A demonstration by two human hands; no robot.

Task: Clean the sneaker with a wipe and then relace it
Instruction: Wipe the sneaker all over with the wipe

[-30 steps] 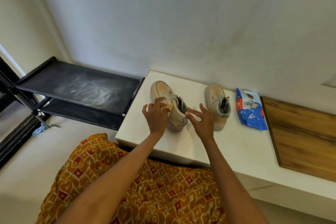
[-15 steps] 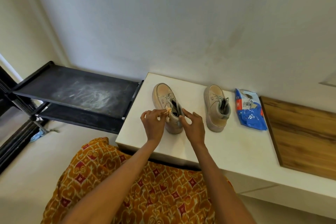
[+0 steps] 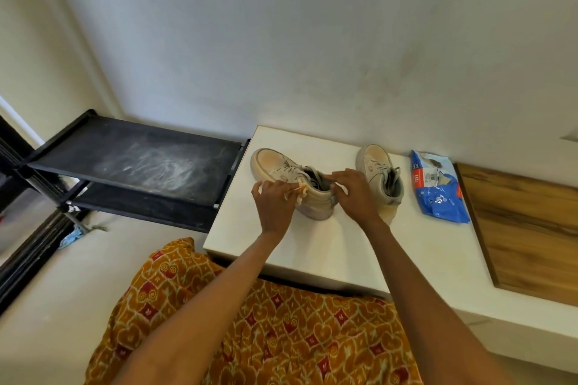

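A beige sneaker (image 3: 275, 162) with grey laces lies on the white ledge (image 3: 316, 247), its toe pointing to the far left. My left hand (image 3: 275, 206) pinches a crumpled, soiled wipe (image 3: 300, 194) against the sneaker's near side by the collar. My right hand (image 3: 353, 194) grips the heel, with its fingertips curled over the collar rim. The second sneaker (image 3: 378, 172) stands just right of my right hand, upright and laced.
A blue pack of wipes (image 3: 438, 194) lies on the ledge right of the second sneaker. A wooden panel (image 3: 525, 228) covers the ledge's right part. A dusty black shoe rack (image 3: 140, 162) stands to the left. An orange patterned cloth (image 3: 250, 322) covers my lap.
My right hand has gone from hovering with spread fingers to gripping the sneaker's heel. The sneaker has turned, its toe now further left. My left hand holds the wipe lower on its side.
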